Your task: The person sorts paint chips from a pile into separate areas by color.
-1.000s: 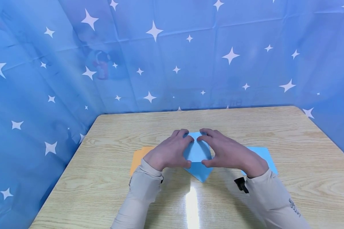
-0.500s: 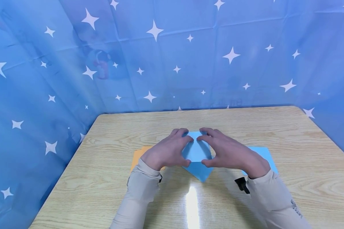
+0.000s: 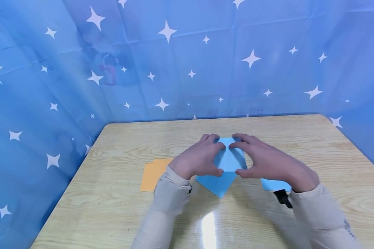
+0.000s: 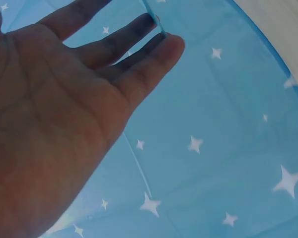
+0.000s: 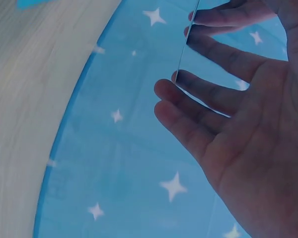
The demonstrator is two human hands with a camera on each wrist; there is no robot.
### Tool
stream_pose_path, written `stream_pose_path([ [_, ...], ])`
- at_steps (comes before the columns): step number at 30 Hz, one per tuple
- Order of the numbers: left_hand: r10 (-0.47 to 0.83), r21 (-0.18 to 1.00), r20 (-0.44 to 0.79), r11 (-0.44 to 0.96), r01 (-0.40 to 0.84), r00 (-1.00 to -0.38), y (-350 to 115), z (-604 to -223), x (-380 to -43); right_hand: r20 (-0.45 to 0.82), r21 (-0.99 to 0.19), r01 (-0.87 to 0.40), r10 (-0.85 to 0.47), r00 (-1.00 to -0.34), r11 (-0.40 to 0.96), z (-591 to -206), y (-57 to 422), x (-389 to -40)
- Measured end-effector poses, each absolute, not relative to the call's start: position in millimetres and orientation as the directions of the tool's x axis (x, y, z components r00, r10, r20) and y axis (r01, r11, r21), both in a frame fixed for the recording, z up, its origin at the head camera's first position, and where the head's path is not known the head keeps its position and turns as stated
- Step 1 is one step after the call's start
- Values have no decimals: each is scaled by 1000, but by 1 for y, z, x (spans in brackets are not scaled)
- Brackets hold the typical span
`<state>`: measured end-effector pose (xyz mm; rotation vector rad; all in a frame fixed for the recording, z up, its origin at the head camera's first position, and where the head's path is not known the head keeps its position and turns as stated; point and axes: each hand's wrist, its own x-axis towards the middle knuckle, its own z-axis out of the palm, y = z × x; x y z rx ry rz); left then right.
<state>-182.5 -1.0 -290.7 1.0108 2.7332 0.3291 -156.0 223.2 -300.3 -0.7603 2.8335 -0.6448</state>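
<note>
Between both hands a thin, square light-blue sheet is held up over the table. On its left edge are the thumb and bent fingers of my left hand; on its right edge, those of my right hand. The right wrist view shows the sheet edge-on as a fine line, with fingertips on it. Fingertips also meet the edge in the left wrist view. A second blue sheet lies on the table below, one corner toward me, partly covered by the held one.
Overlapping orange sheets lie left of my left hand on the wooden table. Another blue sheet lies under my right forearm, partly hidden. A blue curtain with white stars hangs behind the far edge.
Both hands have shifted right and slightly up in the head view, carrying the held blue sheet with them. More of the blue sheet on the table now shows. The orange sheets stay put.
</note>
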Motion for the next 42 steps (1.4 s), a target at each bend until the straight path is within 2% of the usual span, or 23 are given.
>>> stream_pose_path([
  [7,706,233,-84,700,675,-703,52,-294,-182,-3,-372,-438,-473,-881,819,-301,276,-145],
  [16,756,91,-118,654,751,-644,125,-304,-178,-22,-263,-392,-411,-911,882,-314,338,-130],
  [20,740,53,-175,666,744,-649,150,-312,-176,-33,-255,-372,-392,-919,893,-323,356,-127],
  [28,704,37,-266,690,723,-658,174,-333,-177,-90,-332,-346,-395,-914,877,-348,372,-131],
  [42,640,22,-298,746,665,-708,191,-360,-173,-136,-349,-356,-423,-896,867,-373,372,-137],
])
